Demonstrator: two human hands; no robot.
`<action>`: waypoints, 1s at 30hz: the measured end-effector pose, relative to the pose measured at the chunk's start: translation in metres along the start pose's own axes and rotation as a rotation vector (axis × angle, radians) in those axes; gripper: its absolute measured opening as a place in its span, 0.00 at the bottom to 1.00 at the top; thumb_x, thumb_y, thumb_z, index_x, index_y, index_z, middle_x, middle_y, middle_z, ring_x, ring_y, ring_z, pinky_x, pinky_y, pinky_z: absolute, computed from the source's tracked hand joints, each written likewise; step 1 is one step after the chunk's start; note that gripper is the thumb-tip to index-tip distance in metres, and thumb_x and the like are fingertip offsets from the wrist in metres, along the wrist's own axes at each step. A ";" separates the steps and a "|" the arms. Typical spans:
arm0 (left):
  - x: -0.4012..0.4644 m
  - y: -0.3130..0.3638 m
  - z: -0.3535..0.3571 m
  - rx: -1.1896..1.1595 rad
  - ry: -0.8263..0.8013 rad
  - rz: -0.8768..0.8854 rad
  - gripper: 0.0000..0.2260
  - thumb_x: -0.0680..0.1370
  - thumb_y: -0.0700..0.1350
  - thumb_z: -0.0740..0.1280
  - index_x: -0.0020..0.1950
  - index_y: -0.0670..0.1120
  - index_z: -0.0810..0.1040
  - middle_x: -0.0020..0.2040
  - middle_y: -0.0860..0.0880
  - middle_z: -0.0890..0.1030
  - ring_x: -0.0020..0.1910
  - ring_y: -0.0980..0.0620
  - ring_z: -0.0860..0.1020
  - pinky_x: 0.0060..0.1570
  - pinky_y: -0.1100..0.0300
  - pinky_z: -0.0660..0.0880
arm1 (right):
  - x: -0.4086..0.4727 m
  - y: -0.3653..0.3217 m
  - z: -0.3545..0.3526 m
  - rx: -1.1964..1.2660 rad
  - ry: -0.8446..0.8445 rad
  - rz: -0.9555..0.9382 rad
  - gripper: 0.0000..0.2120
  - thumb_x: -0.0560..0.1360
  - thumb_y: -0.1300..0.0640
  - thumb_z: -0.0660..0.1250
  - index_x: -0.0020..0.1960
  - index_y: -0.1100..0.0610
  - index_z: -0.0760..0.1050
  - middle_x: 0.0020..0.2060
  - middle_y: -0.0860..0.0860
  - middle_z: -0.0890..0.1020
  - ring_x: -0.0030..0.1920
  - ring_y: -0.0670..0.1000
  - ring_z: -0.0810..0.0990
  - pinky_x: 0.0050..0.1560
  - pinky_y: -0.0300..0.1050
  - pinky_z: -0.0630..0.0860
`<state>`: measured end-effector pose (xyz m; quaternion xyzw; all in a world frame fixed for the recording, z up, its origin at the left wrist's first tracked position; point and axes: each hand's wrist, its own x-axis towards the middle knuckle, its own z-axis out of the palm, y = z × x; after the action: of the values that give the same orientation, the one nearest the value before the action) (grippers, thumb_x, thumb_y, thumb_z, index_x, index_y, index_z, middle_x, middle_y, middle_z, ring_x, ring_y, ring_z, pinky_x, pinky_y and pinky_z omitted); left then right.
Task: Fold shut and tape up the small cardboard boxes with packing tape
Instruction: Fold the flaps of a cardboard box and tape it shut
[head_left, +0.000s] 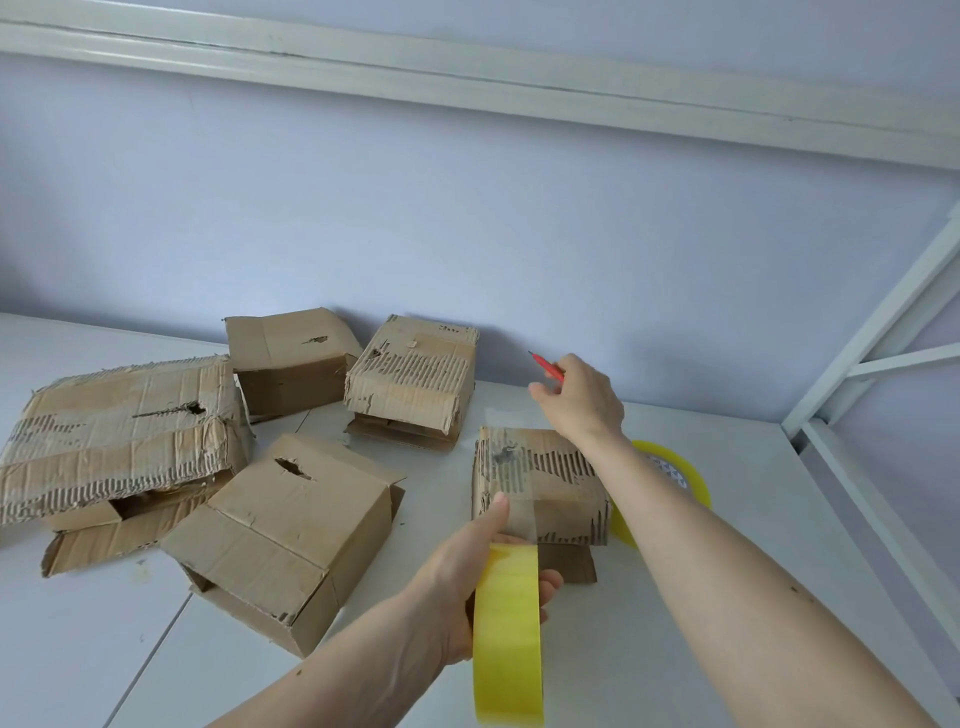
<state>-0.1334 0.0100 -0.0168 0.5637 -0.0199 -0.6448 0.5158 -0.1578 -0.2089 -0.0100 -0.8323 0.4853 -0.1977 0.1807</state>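
A big yellow roll of tape (508, 631) is held up on its edge by the left hand (467, 587), closest of all. The fingers are curled through the roll, and the thumb is stretched out onto the small box (537, 486) in front of it. A clear strip of tape is seen going from the roll up over the front of this box. The box sits on the white bench (701, 597), toward its right side.

The right hand (579, 400) is held above the back of that box. A red cutter (546, 367) is gripped in its closed fingers, with the tip pointing to the wall.

A second yellow tape roll (675, 470) is lying just behind the right arm, beside the small box.

Four more boxes are found on the bench. A torn box (413, 379) is set near the back edge, by the wall. Another box (291, 358) is placed to its left. A long flat box (122, 436) is seen near the left edge. A tipped box (283, 540) is set in the middle, with its flaps open.
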 end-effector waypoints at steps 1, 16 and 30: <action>0.000 0.000 0.000 0.001 -0.002 0.000 0.26 0.81 0.62 0.62 0.61 0.38 0.74 0.43 0.35 0.84 0.29 0.45 0.81 0.36 0.54 0.79 | -0.004 -0.004 -0.002 0.030 0.023 -0.069 0.09 0.78 0.48 0.66 0.54 0.52 0.76 0.48 0.47 0.82 0.48 0.52 0.78 0.43 0.45 0.72; -0.002 0.002 -0.004 -0.023 -0.009 0.001 0.26 0.82 0.61 0.62 0.59 0.36 0.75 0.42 0.35 0.84 0.29 0.45 0.81 0.36 0.54 0.79 | -0.037 -0.012 0.008 -0.117 -0.125 -0.322 0.17 0.82 0.42 0.59 0.56 0.51 0.80 0.49 0.51 0.83 0.55 0.55 0.77 0.51 0.50 0.74; -0.006 0.004 -0.005 -0.024 -0.057 -0.010 0.26 0.82 0.60 0.61 0.64 0.37 0.74 0.44 0.35 0.84 0.31 0.45 0.81 0.37 0.53 0.79 | -0.120 0.079 -0.059 -0.289 -0.098 0.004 0.20 0.71 0.40 0.56 0.51 0.47 0.81 0.51 0.43 0.78 0.58 0.53 0.74 0.56 0.50 0.67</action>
<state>-0.1286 0.0151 -0.0122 0.5391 -0.0241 -0.6635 0.5182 -0.3002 -0.1464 -0.0169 -0.8573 0.5010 -0.0844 0.0829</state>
